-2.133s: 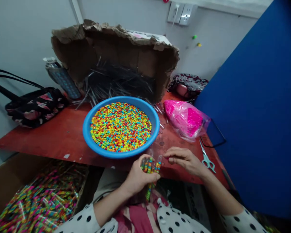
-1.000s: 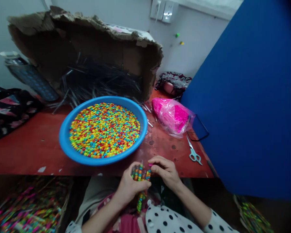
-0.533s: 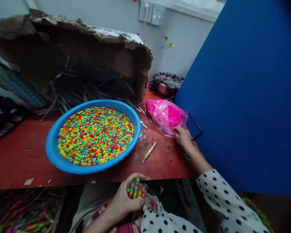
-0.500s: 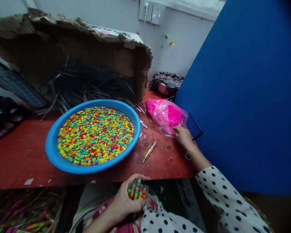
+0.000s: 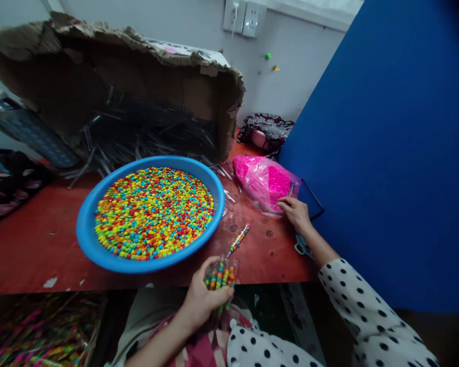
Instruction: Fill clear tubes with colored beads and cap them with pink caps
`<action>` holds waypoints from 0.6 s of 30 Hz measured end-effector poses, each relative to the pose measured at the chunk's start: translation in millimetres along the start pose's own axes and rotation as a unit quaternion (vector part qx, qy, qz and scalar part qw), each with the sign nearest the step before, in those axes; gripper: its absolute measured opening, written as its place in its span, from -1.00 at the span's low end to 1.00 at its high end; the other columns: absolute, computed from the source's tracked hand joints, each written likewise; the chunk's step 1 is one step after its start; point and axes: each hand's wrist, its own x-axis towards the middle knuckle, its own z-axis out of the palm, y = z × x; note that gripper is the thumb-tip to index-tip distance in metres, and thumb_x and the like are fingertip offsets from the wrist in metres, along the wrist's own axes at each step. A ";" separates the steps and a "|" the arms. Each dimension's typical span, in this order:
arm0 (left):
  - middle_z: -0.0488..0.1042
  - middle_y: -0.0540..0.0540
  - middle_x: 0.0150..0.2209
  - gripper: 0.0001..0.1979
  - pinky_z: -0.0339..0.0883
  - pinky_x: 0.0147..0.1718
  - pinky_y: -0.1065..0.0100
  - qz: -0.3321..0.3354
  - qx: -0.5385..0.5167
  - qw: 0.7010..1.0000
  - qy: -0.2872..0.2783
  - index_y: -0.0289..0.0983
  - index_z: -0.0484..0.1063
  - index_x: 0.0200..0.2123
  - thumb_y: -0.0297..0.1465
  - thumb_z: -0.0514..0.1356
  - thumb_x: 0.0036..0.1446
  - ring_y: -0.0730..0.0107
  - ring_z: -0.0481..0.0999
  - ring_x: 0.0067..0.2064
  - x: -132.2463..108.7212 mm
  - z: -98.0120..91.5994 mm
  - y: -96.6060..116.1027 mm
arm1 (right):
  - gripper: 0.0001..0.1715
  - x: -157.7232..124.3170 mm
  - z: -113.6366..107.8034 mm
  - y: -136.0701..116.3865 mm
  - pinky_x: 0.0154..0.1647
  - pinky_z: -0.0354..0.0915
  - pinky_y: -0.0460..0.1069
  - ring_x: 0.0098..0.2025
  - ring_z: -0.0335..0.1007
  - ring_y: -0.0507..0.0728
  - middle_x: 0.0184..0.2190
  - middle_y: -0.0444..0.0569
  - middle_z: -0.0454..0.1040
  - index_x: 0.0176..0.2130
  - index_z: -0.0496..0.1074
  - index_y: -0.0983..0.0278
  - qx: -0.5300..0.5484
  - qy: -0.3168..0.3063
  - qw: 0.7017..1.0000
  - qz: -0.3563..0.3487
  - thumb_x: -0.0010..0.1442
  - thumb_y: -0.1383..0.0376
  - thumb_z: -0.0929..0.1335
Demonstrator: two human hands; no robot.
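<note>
My left hand (image 5: 202,296) is wrapped round a bundle of clear tubes (image 5: 222,279) filled with multicoloured beads, just in front of the table edge. At the near edge of a clear plastic bag of bright pink pieces (image 5: 263,183), my right hand (image 5: 296,211) has its fingers pressed together. Whatever lies between those fingertips is hidden. One bead-filled tube with a pink end (image 5: 239,239) rests on the red table between both hands. Left of it stands a wide blue basin (image 5: 84,232) full of small colourful beads (image 5: 156,214).
Behind the basin, a torn cardboard box (image 5: 199,86) lies open with many clear empty tubes (image 5: 156,132). Scissors (image 5: 301,246) lie beside my right wrist. A tall blue panel (image 5: 378,168) bounds the right side. A box of colourful items (image 5: 42,331) sits below the table at left.
My left hand has risen with its bundle of tubes, towards the table edge. My right hand stays at the pink bag, its fingers slightly shifted. The view has moved a little.
</note>
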 end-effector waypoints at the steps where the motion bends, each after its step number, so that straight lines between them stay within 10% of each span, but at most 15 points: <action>1: 0.42 0.03 -0.47 -0.41 0.32 -0.42 0.39 0.003 -0.011 1.000 0.001 -0.31 0.22 -0.09 -0.41 0.29 -0.27 0.42 0.39 -0.47 4.0 2.0 5.3 | -0.67 -4.3 -1.4 -6.0 -0.28 0.35 0.01 -0.33 0.48 0.15 -0.38 0.01 0.56 -0.27 0.51 0.32 0.056 -0.002 0.998 0.019 0.04 0.14 0.34; 6: 0.37 0.06 -0.46 -0.52 0.28 -0.43 0.45 0.057 0.011 0.998 0.020 -0.30 0.29 -0.18 -0.44 0.30 -0.26 0.50 0.32 -0.46 29.3 16.8 18.7 | -0.61 -46.9 -9.3 -63.3 -0.34 0.41 0.02 -0.43 0.48 0.10 -0.48 -0.08 0.53 -0.29 0.50 0.30 0.389 -0.096 0.910 0.102 -0.14 0.15 0.49; 11: 0.38 0.04 -0.41 -0.52 0.27 -0.40 0.45 0.088 0.065 0.993 0.038 -0.29 0.31 -0.17 -0.45 0.29 -0.27 0.48 0.32 -0.42 44.9 27.1 15.6 | -0.69 -89.5 -5.3 -116.7 -0.46 0.39 -0.04 -0.46 0.47 0.08 -0.49 -0.07 0.53 -0.32 0.51 0.27 0.454 -0.144 0.870 0.126 -0.09 0.15 0.47; 18: 0.38 0.03 -0.41 -0.52 0.28 -0.40 0.44 0.092 0.074 0.993 0.025 -0.30 0.31 -0.18 -0.44 0.30 -0.27 0.47 0.33 -0.42 45.1 31.1 18.2 | -0.78 -108.8 15.7 -126.8 -0.50 0.33 -0.12 -0.51 0.34 -0.02 -0.49 -0.12 0.48 -0.38 0.51 0.27 0.493 -0.127 0.848 0.148 -0.04 0.19 0.45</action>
